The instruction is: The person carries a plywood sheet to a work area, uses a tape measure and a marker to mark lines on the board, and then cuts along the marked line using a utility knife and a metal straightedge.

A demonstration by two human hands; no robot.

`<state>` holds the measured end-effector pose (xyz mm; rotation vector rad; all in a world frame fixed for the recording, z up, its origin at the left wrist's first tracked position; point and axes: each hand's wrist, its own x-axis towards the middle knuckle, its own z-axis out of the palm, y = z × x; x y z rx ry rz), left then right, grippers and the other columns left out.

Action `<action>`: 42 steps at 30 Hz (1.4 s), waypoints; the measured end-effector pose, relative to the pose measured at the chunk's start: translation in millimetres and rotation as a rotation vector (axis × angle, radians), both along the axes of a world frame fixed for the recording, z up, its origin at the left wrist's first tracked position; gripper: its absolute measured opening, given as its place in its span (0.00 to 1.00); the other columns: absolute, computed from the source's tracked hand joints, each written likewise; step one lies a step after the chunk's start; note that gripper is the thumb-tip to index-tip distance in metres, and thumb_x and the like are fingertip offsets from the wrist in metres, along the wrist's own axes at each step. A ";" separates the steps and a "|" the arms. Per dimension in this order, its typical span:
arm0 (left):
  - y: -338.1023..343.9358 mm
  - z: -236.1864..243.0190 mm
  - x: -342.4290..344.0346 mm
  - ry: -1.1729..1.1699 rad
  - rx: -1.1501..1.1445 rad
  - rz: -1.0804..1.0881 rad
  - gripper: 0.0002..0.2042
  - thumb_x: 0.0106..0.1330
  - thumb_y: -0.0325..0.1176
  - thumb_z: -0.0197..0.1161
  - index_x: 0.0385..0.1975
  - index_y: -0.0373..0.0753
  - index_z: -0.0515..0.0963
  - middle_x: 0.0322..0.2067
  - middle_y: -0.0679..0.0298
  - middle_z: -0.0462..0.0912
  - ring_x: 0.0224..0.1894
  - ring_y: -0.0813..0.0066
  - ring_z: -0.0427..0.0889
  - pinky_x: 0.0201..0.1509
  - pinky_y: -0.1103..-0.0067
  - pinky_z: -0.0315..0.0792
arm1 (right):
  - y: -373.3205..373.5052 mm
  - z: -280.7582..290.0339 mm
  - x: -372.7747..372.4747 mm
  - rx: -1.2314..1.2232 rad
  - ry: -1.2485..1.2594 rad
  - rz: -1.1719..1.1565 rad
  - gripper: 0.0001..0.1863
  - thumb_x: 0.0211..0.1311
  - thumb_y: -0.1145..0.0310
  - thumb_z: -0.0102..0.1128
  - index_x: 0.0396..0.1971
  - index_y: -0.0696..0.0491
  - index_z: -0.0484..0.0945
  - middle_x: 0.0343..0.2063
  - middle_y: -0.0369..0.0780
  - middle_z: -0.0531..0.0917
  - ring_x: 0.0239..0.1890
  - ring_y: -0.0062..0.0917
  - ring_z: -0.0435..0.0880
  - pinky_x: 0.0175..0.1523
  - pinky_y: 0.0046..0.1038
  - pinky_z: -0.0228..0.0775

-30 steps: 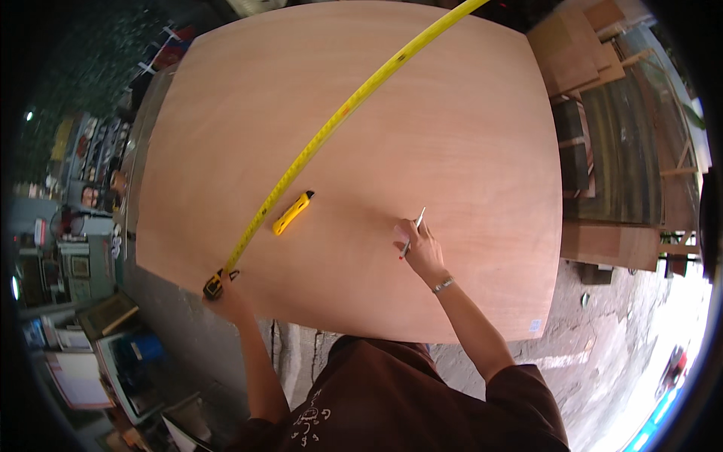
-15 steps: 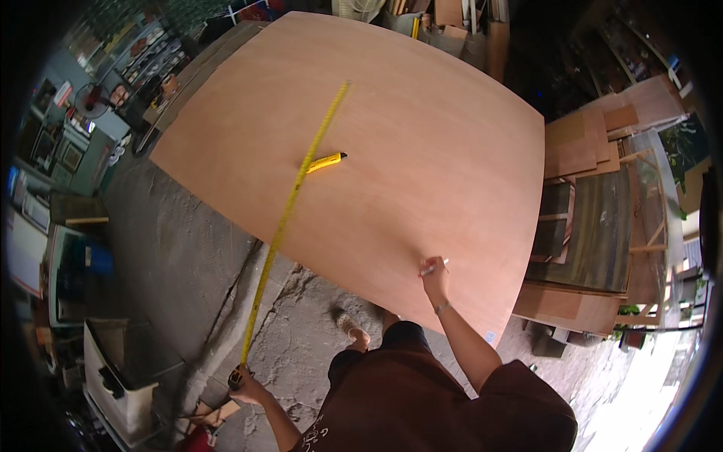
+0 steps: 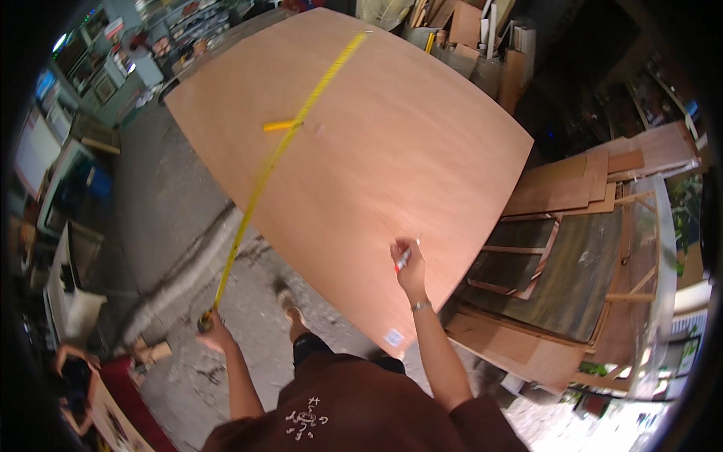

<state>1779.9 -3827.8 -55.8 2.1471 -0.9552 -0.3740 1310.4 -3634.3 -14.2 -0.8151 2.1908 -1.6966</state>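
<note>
A large sheet of plywood (image 3: 361, 151) spreads out before me, with a small white label (image 3: 393, 337) by its near corner. Down at the left, beyond the sheet's edge, my left hand (image 3: 217, 337) is closed round the case of a tape measure (image 3: 205, 322). Its yellow blade (image 3: 260, 184) runs out across the plywood to near the far edge. A yellow utility knife (image 3: 279, 126) lies by the blade, mostly left of it. Over the near right part of the sheet, my right hand (image 3: 409, 267) grips a white and red marker (image 3: 404, 260).
Wooden boards and frames (image 3: 557, 264) are stacked at the right. Offcuts (image 3: 467, 26) lean behind the sheet. A pale box-like container (image 3: 79, 294) stands at the left on the rough concrete floor (image 3: 173, 188). Another person's hands (image 3: 75, 369) show at the lower left.
The tape blade reaches farther toward the far edge and has shifted rightward across the utility knife. My right hand is raised off the sheet with the marker. The whole view has turned.
</note>
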 end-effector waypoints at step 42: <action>-28.5 35.2 -685.9 -0.070 -0.418 -0.064 0.33 0.45 0.37 0.80 0.49 0.33 0.68 0.44 0.51 0.70 0.47 0.51 0.71 0.50 0.60 0.69 | 54.3 130.6 -408.0 0.229 -0.107 0.524 0.11 0.77 0.67 0.51 0.45 0.60 0.75 0.33 0.42 0.85 0.33 0.21 0.83 0.41 0.23 0.78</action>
